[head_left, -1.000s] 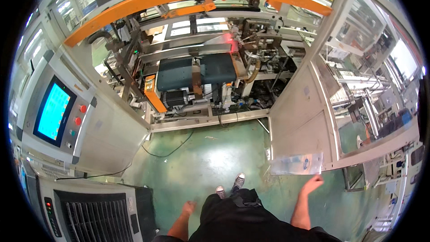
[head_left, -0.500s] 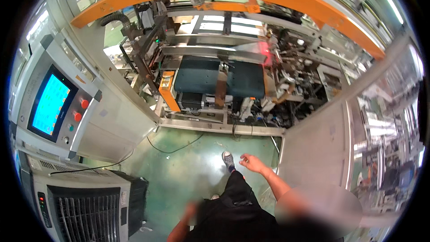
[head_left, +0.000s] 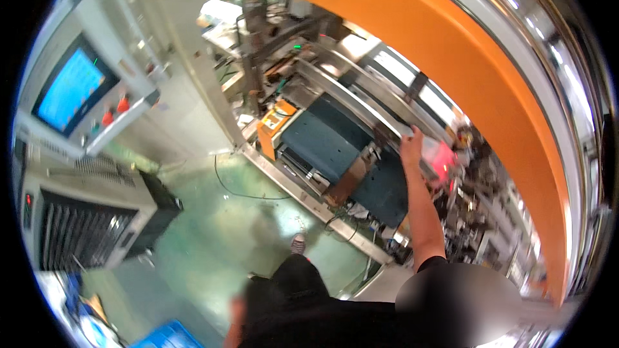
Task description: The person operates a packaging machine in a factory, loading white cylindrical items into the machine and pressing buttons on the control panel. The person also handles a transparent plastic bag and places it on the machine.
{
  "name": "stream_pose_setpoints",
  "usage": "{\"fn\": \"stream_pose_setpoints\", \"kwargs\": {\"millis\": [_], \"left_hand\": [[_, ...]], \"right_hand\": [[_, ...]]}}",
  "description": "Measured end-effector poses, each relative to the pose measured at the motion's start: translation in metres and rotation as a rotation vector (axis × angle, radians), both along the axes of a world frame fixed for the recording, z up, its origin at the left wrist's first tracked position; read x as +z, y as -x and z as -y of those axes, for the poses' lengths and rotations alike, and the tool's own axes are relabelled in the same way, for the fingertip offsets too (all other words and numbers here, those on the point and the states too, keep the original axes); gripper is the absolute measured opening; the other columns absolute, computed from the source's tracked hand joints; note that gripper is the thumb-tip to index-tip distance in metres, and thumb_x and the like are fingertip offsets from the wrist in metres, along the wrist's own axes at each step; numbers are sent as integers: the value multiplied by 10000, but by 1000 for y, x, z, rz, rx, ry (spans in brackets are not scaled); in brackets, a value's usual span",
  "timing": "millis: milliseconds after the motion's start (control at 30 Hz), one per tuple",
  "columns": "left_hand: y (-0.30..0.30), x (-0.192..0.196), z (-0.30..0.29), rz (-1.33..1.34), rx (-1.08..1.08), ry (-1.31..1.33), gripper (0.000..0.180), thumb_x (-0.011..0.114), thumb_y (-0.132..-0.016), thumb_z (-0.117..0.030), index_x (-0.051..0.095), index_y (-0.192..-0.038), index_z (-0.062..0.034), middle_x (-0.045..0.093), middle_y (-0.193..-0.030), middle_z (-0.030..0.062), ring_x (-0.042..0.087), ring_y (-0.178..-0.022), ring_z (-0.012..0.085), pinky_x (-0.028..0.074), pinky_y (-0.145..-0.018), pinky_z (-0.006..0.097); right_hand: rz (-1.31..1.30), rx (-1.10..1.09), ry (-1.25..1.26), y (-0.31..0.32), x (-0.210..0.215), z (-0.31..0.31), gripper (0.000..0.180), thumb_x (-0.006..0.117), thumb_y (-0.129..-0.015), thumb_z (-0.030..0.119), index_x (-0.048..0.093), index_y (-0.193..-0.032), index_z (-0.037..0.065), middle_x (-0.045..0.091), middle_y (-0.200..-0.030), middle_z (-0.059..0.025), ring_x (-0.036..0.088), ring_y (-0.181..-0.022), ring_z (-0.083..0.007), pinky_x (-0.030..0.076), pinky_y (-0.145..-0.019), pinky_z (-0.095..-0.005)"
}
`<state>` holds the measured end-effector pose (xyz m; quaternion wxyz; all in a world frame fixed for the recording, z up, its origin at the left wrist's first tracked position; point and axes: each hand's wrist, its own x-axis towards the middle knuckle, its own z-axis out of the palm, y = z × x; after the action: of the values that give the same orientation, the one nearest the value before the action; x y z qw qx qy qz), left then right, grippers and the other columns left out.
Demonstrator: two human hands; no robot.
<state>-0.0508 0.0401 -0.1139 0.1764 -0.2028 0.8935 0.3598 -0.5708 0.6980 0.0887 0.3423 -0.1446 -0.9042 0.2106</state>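
My right hand (head_left: 411, 146) reaches out over the machine, beside a long metal rail (head_left: 351, 93). Its fingers look slightly apart with nothing visible in them; whether they touch the rail I cannot tell. Just right of the hand is a pale, see-through piece (head_left: 437, 156) lit red. Below the rail lies a dark blue-green belt bed (head_left: 325, 135), crossed by a brownish metal strip (head_left: 353, 177). My left hand (head_left: 238, 312) hangs low by my left side, blurred, its fingers not readable.
An orange beam (head_left: 445, 22) arches over the machine. A control panel with a blue screen (head_left: 71, 90) and red buttons stands left, above a grey air cooler (head_left: 84, 219). A cable (head_left: 248, 194) lies on the green floor. A blue crate (head_left: 169, 336) is at the lower edge.
My right hand has moved from above the floor up and forward over the machine, near the rail. The view has turned and come closer to the machine; a blue crate has come into view.
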Motion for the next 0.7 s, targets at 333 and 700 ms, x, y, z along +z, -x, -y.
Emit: {"fn": "stream_pose_setpoints", "kwargs": {"millis": [333, 700], "left_hand": [[-60, 45, -63, 348, 334, -12, 320, 466, -872, -134, 518, -1162, -9, 538, -1131, 211, 508, -1076, 356, 359, -957, 514], [-45, 66, -91, 403, 358, 7, 325, 477, -848, -136, 523, -1147, -19, 538, -1124, 216, 508, -1070, 367, 374, -944, 525]], "right_hand": [[1046, 121, 254, 138, -96, -108, 415, 516, -824, 217, 471, -1171, -6, 562, -1035, -256, 560, -1002, -361, 445, -859, -412], [1071, 121, -268, 162, -100, -89, 340, 371, -875, 242, 491, -1122, 41, 523, -1146, -286, 534, -1043, -432, 436, -872, -486]]}}
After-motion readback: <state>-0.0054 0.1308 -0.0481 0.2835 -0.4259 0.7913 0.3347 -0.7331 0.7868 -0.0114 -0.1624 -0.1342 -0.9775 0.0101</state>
